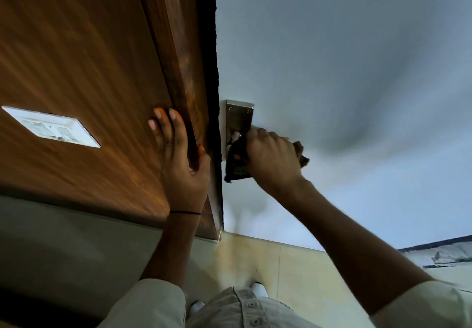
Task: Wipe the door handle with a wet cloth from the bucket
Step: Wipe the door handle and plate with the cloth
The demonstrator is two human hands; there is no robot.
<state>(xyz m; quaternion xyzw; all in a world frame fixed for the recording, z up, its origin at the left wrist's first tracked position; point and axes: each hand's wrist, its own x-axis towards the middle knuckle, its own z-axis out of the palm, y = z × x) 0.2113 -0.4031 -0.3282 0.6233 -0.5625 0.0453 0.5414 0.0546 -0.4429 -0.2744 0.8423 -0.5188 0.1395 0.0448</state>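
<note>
Right hand (272,159) clamped on dark crumpled cloth (236,164) against brushed-metal handle plate (238,115); left hand (178,159) flat, fingers spread, on wood-grain frame (178,47).

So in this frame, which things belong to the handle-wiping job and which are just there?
In the job:
- cloth, dark, held in the right hand
- door handle, mostly hidden by the cloth, on its metal plate
- left hand, flat on the door frame

Just there:
- switch plate
- wood panel
- floor

No bucket in view.
</note>
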